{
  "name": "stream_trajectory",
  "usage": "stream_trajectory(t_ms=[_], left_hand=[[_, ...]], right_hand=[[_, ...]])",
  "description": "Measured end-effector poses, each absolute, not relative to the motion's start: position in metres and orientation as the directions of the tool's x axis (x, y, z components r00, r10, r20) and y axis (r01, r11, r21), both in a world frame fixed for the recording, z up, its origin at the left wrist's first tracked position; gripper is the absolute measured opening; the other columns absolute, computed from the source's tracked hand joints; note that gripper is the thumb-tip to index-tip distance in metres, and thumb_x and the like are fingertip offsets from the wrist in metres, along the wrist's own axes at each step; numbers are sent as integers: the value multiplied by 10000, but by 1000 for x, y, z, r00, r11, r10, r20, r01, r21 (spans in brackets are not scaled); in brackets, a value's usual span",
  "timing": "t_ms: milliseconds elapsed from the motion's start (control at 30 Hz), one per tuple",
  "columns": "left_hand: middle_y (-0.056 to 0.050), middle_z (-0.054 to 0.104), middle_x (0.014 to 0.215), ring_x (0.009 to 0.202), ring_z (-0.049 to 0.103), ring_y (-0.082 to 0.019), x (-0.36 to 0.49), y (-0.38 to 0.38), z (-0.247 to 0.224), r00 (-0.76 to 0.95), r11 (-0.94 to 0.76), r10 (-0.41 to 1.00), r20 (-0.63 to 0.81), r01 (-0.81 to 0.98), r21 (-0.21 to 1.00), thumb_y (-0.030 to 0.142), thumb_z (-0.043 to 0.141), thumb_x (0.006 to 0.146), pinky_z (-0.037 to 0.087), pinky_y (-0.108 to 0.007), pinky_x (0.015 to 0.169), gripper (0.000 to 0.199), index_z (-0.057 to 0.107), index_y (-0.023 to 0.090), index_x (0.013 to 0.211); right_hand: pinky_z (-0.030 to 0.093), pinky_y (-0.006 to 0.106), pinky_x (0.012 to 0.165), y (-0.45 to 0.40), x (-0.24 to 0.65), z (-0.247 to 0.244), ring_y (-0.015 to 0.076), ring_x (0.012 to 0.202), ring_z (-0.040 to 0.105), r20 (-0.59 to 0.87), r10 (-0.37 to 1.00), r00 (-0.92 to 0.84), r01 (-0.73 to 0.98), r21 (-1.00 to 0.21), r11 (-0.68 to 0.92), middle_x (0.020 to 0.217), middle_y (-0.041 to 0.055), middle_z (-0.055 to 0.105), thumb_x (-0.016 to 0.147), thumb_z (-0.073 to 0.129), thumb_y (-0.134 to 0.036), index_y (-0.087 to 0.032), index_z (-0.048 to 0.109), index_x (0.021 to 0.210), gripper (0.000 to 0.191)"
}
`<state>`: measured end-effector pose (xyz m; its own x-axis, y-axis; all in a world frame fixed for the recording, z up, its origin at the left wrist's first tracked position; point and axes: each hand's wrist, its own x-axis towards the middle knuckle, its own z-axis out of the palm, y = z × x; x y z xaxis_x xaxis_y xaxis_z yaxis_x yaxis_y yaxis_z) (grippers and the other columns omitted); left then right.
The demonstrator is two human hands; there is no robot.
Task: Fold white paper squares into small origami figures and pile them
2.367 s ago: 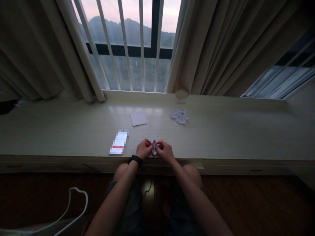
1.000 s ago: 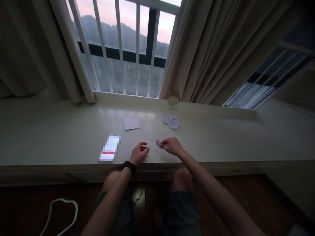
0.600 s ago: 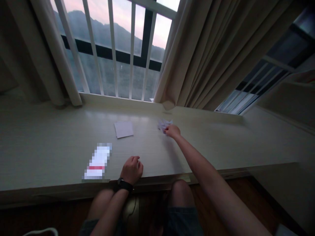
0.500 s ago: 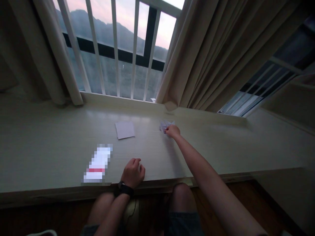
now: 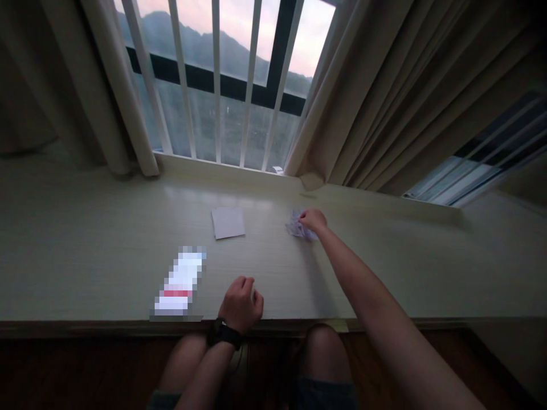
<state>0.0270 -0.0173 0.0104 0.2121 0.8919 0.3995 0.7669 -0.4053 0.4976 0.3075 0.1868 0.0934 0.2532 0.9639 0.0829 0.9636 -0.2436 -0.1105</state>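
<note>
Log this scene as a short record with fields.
Surface: pale wood-grain ledge
Left hand: loosely curled at the front edge, black wristband on its wrist
Right hand: at a pale, petal-like folded-paper cluster, partly hiding it; grip unclear
Left of cluster: flat, square white paper
Near front edge: slim rectangular phone, screen lit but pixelated
Backdrop: white-barred glass window between beige fabric curtains

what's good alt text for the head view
A person's right hand is at some folded pale papers on a light ledge; the left hand, a black band on its wrist, is curled near the front edge. Square paper and a pixelated phone lie leftward, a barred window behind.
</note>
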Motion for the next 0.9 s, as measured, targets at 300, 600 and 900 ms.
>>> stream_trajectory(t_ms=[300, 600, 900], left_hand=[[-71, 544, 844, 814, 559, -200, 26, -18, 13, 226, -409, 889, 398, 780, 473, 145, 494, 756, 464, -324, 766, 176, 563, 167, 917], [-73, 535, 835, 819, 547, -206, 27, -19, 15, 228, -413, 888, 398, 776, 476, 124, 491, 750, 469, -334, 765, 169, 550, 168, 902], [-73, 523, 822, 805, 535, -204, 27, -20, 15, 225, -403, 898, 379, 767, 499, 106, 489, 726, 464, -326, 748, 178, 552, 177, 876]], right_hand=[[442, 298, 779, 154, 318, 88, 213, 900, 611, -9, 992, 125, 991, -48, -125, 1023, 72, 678, 796, 579, -362, -262, 713, 945, 224], [420, 333, 810, 157, 297, 48, 223, 945, 565, 82, 995, 61, 998, -26, -59, 1177, 101, 581, 855, 521, -348, -242, 677, 1015, 248], [367, 301, 749, 186, 297, 47, 202, 880, 564, 56, 986, 157, 986, -60, -153, 1012, 148, 657, 863, 506, -315, -184, 703, 971, 260]])
